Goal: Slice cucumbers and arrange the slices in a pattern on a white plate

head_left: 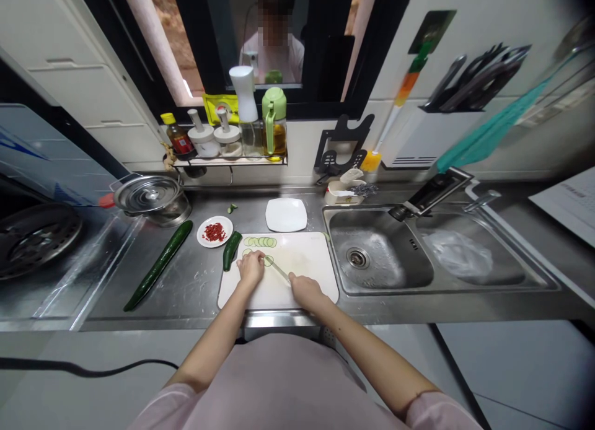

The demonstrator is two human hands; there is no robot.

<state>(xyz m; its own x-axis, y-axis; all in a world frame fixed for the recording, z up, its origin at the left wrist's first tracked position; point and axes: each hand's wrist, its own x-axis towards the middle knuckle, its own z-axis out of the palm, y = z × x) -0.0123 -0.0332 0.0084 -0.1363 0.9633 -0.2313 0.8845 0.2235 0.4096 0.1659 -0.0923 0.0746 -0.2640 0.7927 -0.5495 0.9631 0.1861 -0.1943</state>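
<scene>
On the white cutting board, my right hand grips the handle of a knife. Its blade points left and away, the tip close to my left fingers. My left hand rests on the left half of the board with fingers bent together; what lies under them is hidden. A thin cucumber slice lies by the blade, and the edge of another shows behind my left fingers. Several overlapping slices form a row at the board's far edge. A short cucumber piece leans on the board's left edge.
Left of the board are a small plate of chopped red pieces, a whole cucumber and a lidded pot. A white square plate stands behind it. A double sink is to the right. Seasoning bottles fill a rack.
</scene>
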